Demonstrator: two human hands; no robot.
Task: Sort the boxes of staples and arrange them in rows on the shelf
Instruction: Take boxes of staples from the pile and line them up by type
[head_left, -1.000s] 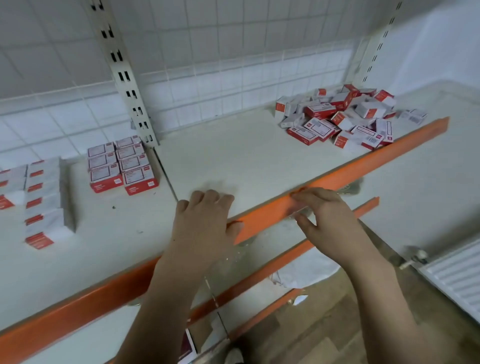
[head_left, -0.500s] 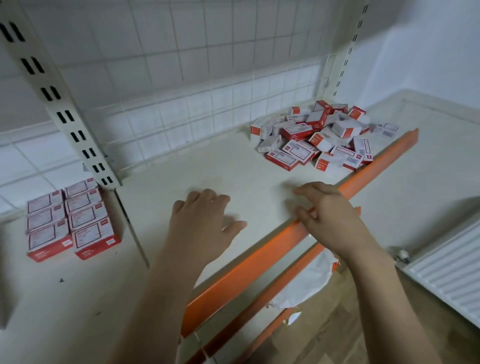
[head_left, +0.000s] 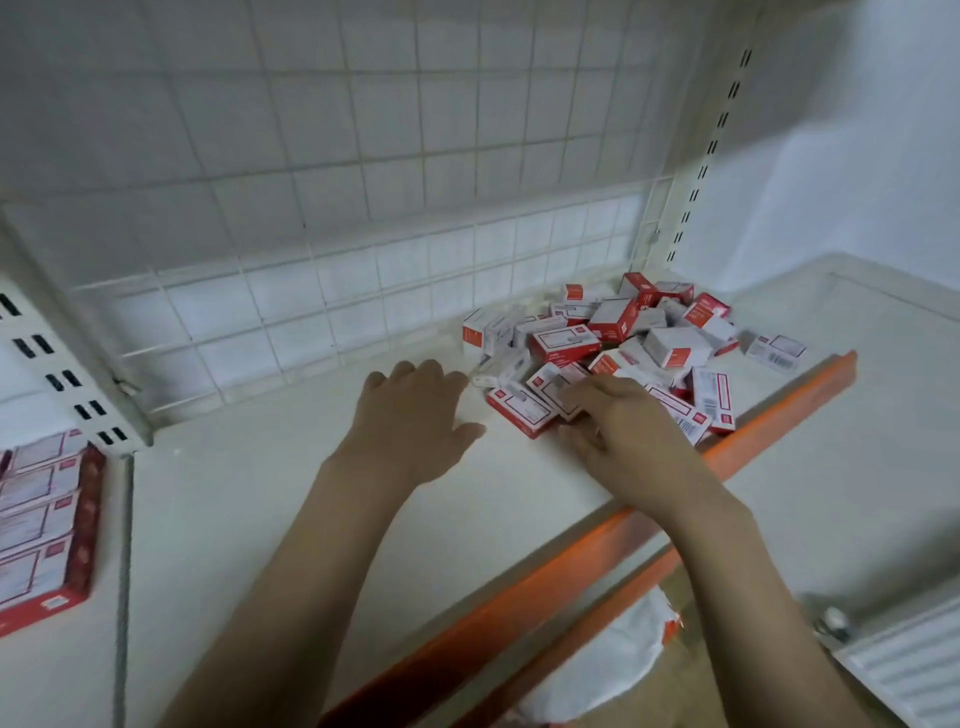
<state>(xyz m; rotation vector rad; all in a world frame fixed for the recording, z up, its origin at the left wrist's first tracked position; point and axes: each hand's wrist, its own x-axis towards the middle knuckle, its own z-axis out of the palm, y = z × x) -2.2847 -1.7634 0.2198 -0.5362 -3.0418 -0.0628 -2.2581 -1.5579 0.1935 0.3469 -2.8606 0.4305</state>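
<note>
1. At the far left of the shelf (head_left: 291, 499) sit the arranged staple boxes (head_left: 44, 519), lying flat side by side in a tidy block against the upright. A second ago two blocks of them showed; now only the edge of one is in frame, because the view has swung right.

2. The left hand (head_left: 410, 421) has left the orange front rail (head_left: 597, 540), where it rested a second ago, and reached in over the bare shelf board. Its fingers are spread and nearly straight, holding nothing, with the fingertips just short of the pile's left edge.

3. The right hand (head_left: 618, 441) has also come off the rail and now lies on the near edge of the loose pile of staple boxes (head_left: 628, 343). Its fingers (head_left: 576, 397) rest on a red-and-white box (head_left: 550, 387) at the front of the pile, and the thumb lies low beside it. Whether this grip already pinches the box or only touches it, I cannot tell.

4. My reading: the pause at the rail is over and the next pick has begun, with much of the sorting still to do.

5. Each box is shut, so its contents are hidden. The pile is jumbled, some boxes flat, some on edge, and one lies apart at the far right.
</note>
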